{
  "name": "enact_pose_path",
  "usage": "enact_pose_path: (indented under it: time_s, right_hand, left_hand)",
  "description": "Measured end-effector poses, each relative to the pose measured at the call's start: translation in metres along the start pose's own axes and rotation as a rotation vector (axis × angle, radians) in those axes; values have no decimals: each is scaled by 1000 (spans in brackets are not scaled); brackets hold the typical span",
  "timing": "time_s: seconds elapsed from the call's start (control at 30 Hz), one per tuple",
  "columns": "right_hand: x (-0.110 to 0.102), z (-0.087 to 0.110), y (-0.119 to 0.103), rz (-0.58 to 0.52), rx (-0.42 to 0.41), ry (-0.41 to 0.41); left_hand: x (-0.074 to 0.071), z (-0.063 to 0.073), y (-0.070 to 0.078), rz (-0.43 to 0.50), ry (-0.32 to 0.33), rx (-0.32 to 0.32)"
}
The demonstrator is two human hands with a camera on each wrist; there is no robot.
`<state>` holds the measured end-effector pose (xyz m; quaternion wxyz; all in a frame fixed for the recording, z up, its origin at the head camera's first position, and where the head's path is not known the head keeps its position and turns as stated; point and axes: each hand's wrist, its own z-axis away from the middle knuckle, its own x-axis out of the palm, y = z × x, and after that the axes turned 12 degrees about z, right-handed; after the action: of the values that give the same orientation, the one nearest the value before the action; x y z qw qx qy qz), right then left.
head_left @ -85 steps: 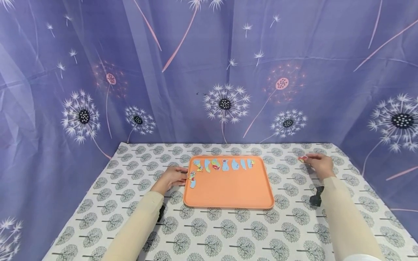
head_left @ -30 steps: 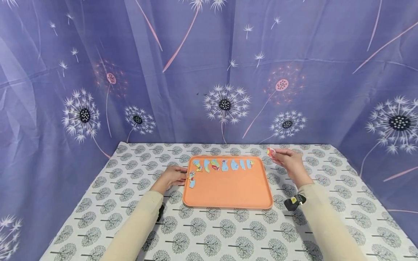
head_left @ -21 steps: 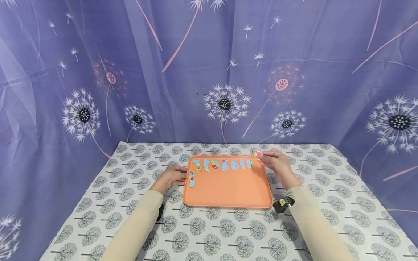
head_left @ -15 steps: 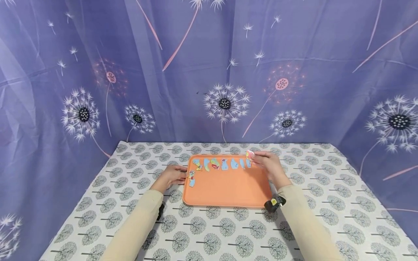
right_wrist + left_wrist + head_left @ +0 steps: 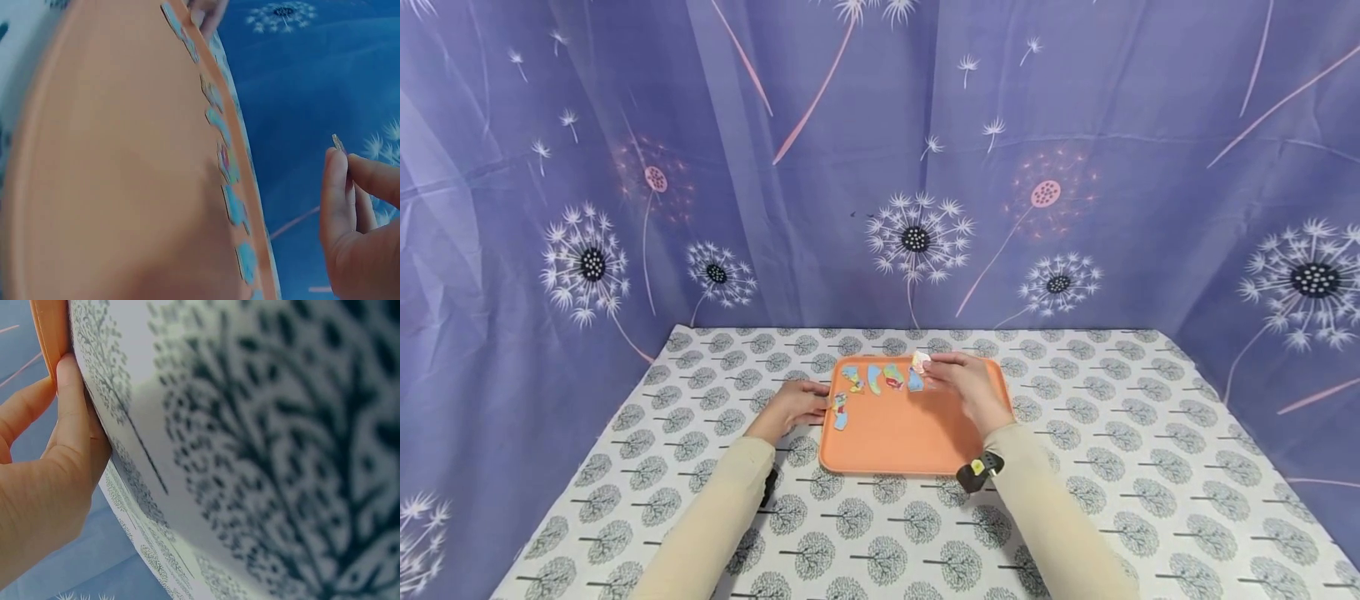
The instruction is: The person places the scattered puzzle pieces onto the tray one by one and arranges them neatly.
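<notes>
An orange tray [image 5: 887,437] lies on the table with several flat jigsaw puzzle pieces [image 5: 874,379] in a row along its far side and a short column at its left end. My left hand [image 5: 795,404] holds the tray's left rim between thumb and fingers; the left wrist view shows the fingertips on the orange rim [image 5: 51,331]. Between right thumb and fingertips I pinch a small puzzle piece [image 5: 921,361], seen nearly edge-on in the right wrist view. My right hand [image 5: 966,383] is above the far row and hides its right-hand pieces in the head view.
A white tablecloth [image 5: 1097,492] with tree prints covers the table around the tray. Behind it and at the sides hangs a purple curtain [image 5: 820,250] with dandelion prints. A black wrist device [image 5: 976,473] on my right arm overlaps the tray's near edge.
My right hand has picked the puzzle piece up from the cloth at the right and carried it left over the tray's far row. The left hand has stayed at the tray's rim.
</notes>
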<state>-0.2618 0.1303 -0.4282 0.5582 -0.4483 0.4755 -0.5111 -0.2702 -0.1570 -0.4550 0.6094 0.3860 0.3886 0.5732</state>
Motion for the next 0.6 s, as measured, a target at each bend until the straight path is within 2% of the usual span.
enact_pose_path:
  time_s: [0.1, 0.37, 0.6]
  right_hand:
    - [14, -1, 1, -4, -1, 1]
    - [54, -2, 8, -114, 59, 17]
    - [81, 0, 14, -75, 100, -24]
  left_hand:
    - [0, 0, 0, 1, 1, -2]
    - [1, 1, 0, 1, 5, -5]
    - [0, -2, 1, 23, 2, -16]
